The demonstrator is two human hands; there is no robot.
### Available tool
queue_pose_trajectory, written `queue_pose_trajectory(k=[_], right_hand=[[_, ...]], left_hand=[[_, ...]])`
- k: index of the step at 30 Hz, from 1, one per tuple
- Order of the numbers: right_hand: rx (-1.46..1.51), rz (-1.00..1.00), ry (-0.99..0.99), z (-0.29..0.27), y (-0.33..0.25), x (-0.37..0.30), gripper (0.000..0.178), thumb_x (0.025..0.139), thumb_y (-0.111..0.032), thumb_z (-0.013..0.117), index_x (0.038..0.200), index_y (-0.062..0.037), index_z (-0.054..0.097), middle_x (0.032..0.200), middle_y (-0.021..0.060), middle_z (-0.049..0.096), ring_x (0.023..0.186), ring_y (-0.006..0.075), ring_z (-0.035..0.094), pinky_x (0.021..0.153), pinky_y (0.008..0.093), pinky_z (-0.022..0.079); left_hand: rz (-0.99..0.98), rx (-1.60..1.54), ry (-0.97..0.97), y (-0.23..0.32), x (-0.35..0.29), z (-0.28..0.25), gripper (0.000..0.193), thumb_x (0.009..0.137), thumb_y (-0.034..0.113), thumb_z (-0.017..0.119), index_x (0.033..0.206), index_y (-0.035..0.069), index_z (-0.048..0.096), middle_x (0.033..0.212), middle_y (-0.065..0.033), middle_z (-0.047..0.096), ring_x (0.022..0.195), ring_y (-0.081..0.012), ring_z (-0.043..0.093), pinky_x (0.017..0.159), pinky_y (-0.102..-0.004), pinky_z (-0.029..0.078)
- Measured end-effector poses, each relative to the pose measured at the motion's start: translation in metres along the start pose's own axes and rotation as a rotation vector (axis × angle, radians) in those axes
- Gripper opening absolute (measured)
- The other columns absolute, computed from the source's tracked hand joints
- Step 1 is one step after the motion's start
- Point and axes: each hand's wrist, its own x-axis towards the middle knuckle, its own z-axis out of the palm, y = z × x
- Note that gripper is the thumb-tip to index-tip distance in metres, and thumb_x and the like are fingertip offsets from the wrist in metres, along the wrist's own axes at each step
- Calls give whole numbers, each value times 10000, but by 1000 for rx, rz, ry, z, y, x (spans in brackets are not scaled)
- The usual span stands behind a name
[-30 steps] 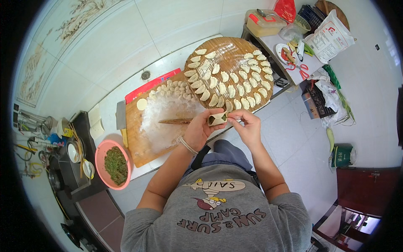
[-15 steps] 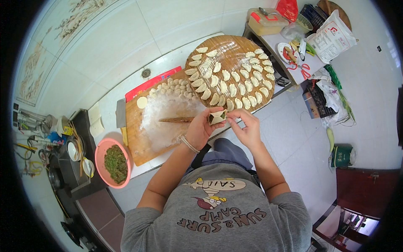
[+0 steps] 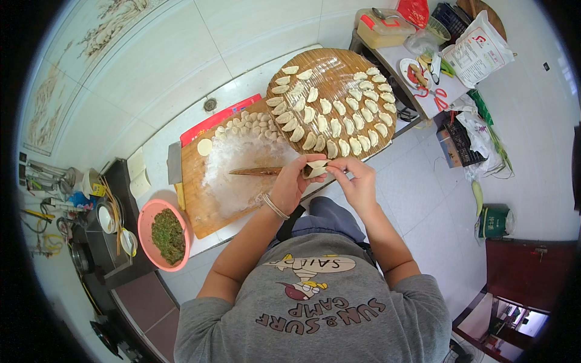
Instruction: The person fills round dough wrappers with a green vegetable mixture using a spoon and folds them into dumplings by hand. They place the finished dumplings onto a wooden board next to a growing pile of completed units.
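Between my hands is a partly folded dumpling (image 3: 315, 169), with dark green filling showing in its gap. My left hand (image 3: 290, 183) cups it from the left, and a bracelet circles that wrist. The fingers of my right hand (image 3: 356, 180) pinch its right end. Just beyond, a round wooden board (image 3: 330, 75) carries rows of shaped dumplings (image 3: 324, 106). On the floured cutting board (image 3: 196, 209) to the left lie a rolling pin (image 3: 254, 172), a flat round wrapper (image 3: 205, 147) and a heap of small dough pieces (image 3: 257, 125).
A pink bowl of green filling (image 3: 145, 233) stands at the counter's left front, near a cleaver (image 3: 174, 163). At the far right, a side table holds a plastic box (image 3: 382, 31), red scissors (image 3: 439, 100) and a white sack (image 3: 481, 51). A green bucket (image 3: 493, 222) is on the floor.
The dumpling's edges have come closer together at the right end, and less filling shows. My right fingers have shifted slightly along its edge.
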Motion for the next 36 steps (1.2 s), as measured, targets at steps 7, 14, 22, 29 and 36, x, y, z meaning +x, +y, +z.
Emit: queue_pose_trajectory(k=[7,14,22,29,36], right_hand=[[63,170,-46,-3,9,2,159,758,-71,727,899,-10,686,721,69,631,635,131,590,589,254,476],[25,113,-29,-1,2,1,113,752,-44,711,858,-11,693,734,74,648,635,143,603,590,248,472],[18,148,-89,-4,5,2,90,757,-2,701,844,5,679,751,54,637,675,113,589,621,239,461],[32,116,-110,-5,3,11,92,725,13,703,812,0,676,730,71,636,635,150,592,588,256,469],[-24,-50,-193,-9,14,13,137,721,-8,711,856,-13,686,776,83,635,679,189,603,604,274,478]], left_hand=[[0,34,-17,6,-1,3,420,988,279,313,1171,-28,533,1094,-117,593,959,-180,590,867,-307,487],[-4,20,-19,2,0,-1,438,988,287,314,1187,-41,524,1082,-117,593,945,-177,592,857,-301,484],[-13,58,-3,5,0,1,432,986,282,321,1181,-42,529,1059,-116,604,933,-179,592,846,-300,479],[-45,118,13,8,2,-1,418,980,270,335,1174,-41,537,1062,-122,607,937,-182,591,829,-310,488],[-91,147,6,14,2,0,405,978,257,340,1159,-46,539,1113,-138,586,955,-196,593,836,-313,492]])
